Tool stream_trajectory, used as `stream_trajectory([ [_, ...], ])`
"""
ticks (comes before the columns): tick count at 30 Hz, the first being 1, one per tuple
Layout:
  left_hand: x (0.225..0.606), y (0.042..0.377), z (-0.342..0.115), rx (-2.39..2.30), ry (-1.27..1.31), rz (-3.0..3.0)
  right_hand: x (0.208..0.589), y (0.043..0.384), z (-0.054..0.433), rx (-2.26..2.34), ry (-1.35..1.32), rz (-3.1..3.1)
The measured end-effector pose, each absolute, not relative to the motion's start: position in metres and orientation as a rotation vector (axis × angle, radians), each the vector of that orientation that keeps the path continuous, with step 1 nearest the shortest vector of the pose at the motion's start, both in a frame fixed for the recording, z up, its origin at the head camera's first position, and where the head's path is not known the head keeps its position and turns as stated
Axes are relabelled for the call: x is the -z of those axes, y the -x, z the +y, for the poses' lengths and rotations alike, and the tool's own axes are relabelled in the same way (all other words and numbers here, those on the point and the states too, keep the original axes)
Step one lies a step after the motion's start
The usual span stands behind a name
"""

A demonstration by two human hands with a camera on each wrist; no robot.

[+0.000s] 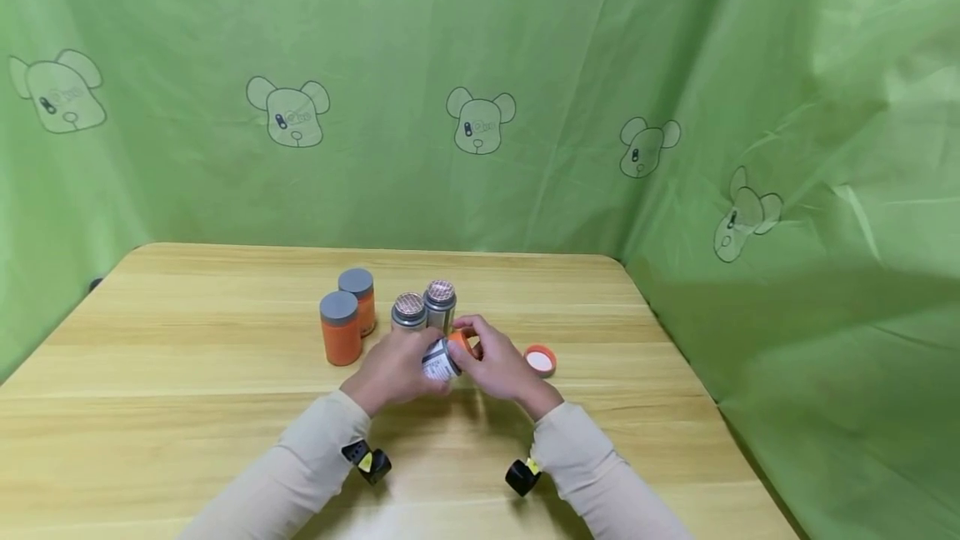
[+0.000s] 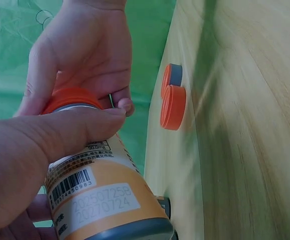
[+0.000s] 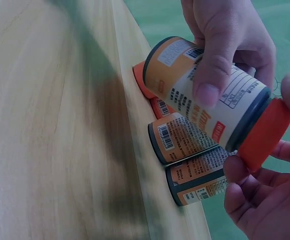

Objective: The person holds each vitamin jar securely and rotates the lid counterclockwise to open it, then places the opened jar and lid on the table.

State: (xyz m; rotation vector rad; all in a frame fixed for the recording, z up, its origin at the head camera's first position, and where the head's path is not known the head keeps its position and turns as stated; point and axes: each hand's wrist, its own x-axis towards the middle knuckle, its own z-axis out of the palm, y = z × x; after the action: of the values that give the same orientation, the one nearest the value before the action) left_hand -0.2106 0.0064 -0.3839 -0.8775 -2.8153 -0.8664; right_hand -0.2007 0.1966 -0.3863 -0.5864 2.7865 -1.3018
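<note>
My left hand [image 1: 401, 363] grips a labelled supplement bottle [image 3: 185, 82] round its body, thumb across the label in the left wrist view. The bottle is tilted, with an orange cap [image 3: 266, 135] at its top end. My right hand [image 1: 498, 361] holds that cap, thumb on one side of the rim and fingertips on the other. Just behind the hands stand two similar bottles without caps, a nearer one [image 1: 409, 311] and a farther one [image 1: 440, 298], patterned seals over their mouths. Their labels show in the right wrist view.
Left of the hands stand two orange bottles with grey caps, one in front [image 1: 341, 336] and one behind [image 1: 358, 294]. A loose orange cap [image 1: 540, 361] lies to the right, white liner up. Green curtain [image 1: 480, 198] hangs behind and beside the wooden table [image 1: 187, 423].
</note>
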Motion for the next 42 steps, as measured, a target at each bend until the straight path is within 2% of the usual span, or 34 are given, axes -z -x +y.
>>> stream_trajectory([
  [9, 0.3845, 0.2107, 0.0058, 0.851, 0.866, -2.83, 0.3863, 0.2004, 0.1987, 1.354, 0.681, 2.737],
  [24, 0.3815, 0.2104, 0.0066, 0.868, 0.878, -2.826, 0.3853, 0.2012, 0.1949, 1.276, 0.568, 2.835],
  [35, 0.3835, 0.2098, 0.0068, 0.863, 0.864, -2.818, 0.3878, 0.1995, 0.2017, 1.301, 0.764, 2.787],
  [42, 0.3847, 0.2082, 0.0082, 0.876, 0.877, -2.795, 0.3885, 0.1997, 0.199, 1.293, 0.651, 2.848],
])
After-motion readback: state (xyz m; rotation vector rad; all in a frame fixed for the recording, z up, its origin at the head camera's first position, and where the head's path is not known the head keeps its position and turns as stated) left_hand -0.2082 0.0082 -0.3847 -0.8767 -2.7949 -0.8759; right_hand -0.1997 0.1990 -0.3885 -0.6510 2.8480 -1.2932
